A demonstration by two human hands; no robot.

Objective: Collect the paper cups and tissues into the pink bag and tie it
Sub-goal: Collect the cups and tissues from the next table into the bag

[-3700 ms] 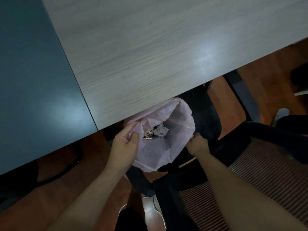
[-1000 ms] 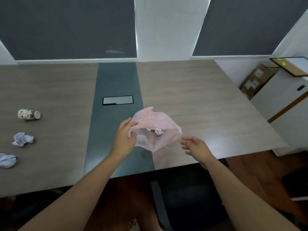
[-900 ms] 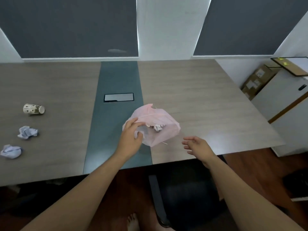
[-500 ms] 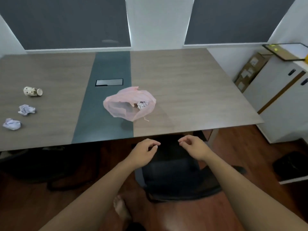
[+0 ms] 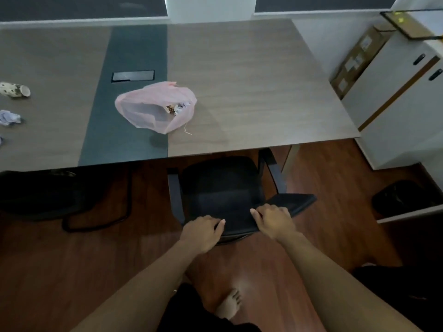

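While the pink bag (image 5: 155, 107) is lying slumped on the bench (image 5: 251, 92), astride the seam between the dark centre strip and the lighter panel, its open mouth is facing the near bench edge and a little tissue and patterned paper are showing inside at its right end. The bag's long axis is running roughly parallel to that near edge. Left of the bag, well apart from it, a paper cup (image 5: 14, 90) is lying on its side, and a crumpled tissue (image 5: 9, 117) is resting nearer the bench edge than the cup; another scrap is barely showing at the frame border.

Neither hand is touching the bag. The left hand (image 5: 202, 233) and right hand (image 5: 274, 221) are lying side by side, well short of the bag, curled over the top rail of a black chair (image 5: 223, 195) standing just off the near bench edge; whether they are gripping it or merely resting cannot be told. The left hand is the nearer one to the cup and tissue, so the coming reach is judged to run leftward past the bag.
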